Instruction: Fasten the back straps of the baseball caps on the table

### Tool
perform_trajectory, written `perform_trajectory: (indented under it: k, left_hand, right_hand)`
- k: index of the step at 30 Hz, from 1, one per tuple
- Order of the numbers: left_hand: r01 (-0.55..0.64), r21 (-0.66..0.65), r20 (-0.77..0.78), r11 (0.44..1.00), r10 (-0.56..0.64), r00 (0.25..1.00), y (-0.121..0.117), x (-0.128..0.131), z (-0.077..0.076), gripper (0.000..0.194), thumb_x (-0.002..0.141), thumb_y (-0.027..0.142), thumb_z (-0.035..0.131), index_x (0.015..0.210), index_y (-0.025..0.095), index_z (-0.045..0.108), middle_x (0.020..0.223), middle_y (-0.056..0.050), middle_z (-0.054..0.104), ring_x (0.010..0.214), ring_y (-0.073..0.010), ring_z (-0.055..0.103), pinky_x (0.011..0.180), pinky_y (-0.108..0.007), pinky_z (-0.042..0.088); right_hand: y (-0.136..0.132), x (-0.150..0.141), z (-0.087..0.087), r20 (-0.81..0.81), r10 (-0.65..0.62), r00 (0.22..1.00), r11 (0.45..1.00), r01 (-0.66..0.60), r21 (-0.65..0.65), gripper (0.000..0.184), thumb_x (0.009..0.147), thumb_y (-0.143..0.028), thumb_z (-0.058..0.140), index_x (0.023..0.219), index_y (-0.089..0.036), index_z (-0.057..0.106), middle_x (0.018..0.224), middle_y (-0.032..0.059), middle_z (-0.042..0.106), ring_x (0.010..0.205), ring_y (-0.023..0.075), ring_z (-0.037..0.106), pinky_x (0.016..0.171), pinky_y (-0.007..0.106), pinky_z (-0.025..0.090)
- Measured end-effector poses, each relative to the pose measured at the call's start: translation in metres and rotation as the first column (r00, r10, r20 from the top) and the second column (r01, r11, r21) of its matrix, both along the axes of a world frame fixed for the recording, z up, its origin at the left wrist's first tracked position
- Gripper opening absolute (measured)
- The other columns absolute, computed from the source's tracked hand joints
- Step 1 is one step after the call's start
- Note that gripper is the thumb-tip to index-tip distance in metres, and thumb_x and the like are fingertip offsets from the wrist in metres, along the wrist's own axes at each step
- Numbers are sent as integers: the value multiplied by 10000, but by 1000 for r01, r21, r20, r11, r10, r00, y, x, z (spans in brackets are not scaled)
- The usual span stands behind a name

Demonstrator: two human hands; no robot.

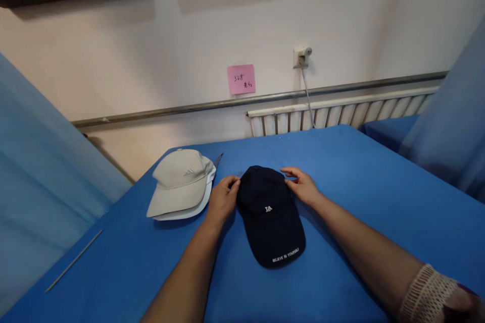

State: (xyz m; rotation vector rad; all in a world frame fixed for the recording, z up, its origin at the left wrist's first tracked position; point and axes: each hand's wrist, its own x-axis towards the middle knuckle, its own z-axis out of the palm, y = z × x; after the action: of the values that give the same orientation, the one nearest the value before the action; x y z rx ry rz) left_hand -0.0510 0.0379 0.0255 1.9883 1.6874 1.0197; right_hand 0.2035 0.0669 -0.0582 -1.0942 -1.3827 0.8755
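A dark navy baseball cap (261,192) lies on the blue-covered table with its brim toward me. A small white emblem marks its front, and "BELIEVE IN YOURSELF" is lettered along the brim. My left hand (223,199) grips the left side of the crown between thumb and fingers. On the opposite side, my right hand (303,186) pinches the crown's edge, one finger stretched out past it. Left of my hands, a beige baseball cap (180,174) rests stacked over a white cap (193,212), which is mostly hidden.
A thin stick (74,261) lies at the left of the blue table cover (359,186). Blue curtains (41,176) hang on both sides. Behind the table are a radiator (337,113), a metal rail (182,111), a plugged socket (301,58) and a pink note (241,79).
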Motion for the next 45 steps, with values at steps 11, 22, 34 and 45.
perform_trajectory:
  k: [11,22,34,45]
  left_hand:
    - [21,-4,47,1000,-20,999,1,4,-6,248,826,387,521,850,191,671,838,-35,684,777,-201,598,724,-303,443]
    - [3,-61,235,998,11,972,13,-4,-12,268,821,418,527,827,170,629,778,-21,644,726,-163,570,659,-259,441]
    - [83,271,-179,959,-34,983,-27,28,15,160,776,357,643,823,205,640,1103,-75,585,1085,-246,522,978,-393,399]
    - [29,304,-117,952,7,993,-29,38,11,103,817,229,570,730,200,615,1069,-61,592,1061,-228,527,970,-379,392]
  right_hand:
    - [11,-5,-2,131,-49,990,992,32,124,150,756,-280,582,837,-258,706,896,17,677,818,181,606,742,315,478]
    - [5,-4,-1,155,-206,966,976,192,99,153,799,-321,505,792,-224,624,815,26,641,746,184,569,690,305,444]
    - [-2,-6,-7,48,-244,969,970,243,31,177,788,-382,539,799,-224,618,808,36,663,736,196,594,698,322,456]
    - [-2,-8,-8,76,-251,965,967,246,64,188,801,-369,538,833,-208,629,823,46,664,729,192,596,691,324,464]
